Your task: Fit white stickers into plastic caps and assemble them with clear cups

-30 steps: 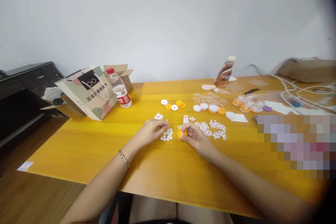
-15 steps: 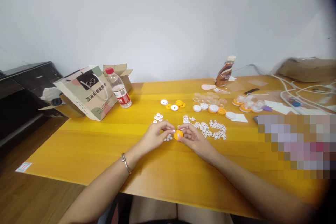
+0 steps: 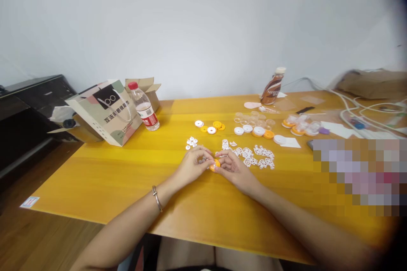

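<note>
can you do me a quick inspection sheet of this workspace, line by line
Surface: yellow-brown table, small parts spread on it
Parts: orange disc in grasp; white cut-out pieces lying loosely grouped
Clutter: paper bag and red-capped bottle at left, brown bottle at back
Hands: right hand holds the orange disc; left hand is at it, grip unclear
Cables: white cables at far right
Surroundings: pale wall behind
</note>
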Demonstrator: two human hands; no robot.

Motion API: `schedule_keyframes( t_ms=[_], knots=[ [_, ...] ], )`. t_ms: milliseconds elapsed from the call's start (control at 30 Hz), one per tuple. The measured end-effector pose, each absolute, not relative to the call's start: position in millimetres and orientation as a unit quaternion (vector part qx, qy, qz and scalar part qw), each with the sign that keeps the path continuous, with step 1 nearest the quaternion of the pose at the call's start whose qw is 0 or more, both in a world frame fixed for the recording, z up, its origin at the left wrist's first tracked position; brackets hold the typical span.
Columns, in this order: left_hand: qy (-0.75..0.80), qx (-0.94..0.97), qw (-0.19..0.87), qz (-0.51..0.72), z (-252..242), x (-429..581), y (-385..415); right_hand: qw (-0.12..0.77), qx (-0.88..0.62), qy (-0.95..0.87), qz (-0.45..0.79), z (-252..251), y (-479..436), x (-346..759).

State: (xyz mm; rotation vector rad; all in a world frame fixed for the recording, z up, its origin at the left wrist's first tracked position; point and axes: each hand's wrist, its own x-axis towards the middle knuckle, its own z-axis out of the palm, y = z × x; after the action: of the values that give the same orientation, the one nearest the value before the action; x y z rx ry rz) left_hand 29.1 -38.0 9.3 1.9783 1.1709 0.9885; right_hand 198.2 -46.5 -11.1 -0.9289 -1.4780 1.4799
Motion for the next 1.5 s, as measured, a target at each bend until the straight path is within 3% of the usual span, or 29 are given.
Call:
schedule_keyframes(
  t_ms=[933,1167,1300,1500],
  knots=[
    [0.443,0.668,0.43,0.416,10.9,30.2,-35.4,0.426,-0.335,-0.598,0.59,-9.4,-46.2,200.1],
    [0.474,0.708,0.326,0.409,23.3,23.1,-19.5,0.421,-0.329,-0.588,0.607,-7.9,-47.4,201.1],
    [0.44,0.79,0.285,0.317,29.7,29.1,10.9,0.39,-0.303,-0.589,0.639,-7.8,-47.3,201.6],
    [0.345,0.912,0.126,0.181,28.3,68.7,60.8,0.341,-0.288,-0.591,0.671,-12.0,-44.8,203.4]
  ],
)
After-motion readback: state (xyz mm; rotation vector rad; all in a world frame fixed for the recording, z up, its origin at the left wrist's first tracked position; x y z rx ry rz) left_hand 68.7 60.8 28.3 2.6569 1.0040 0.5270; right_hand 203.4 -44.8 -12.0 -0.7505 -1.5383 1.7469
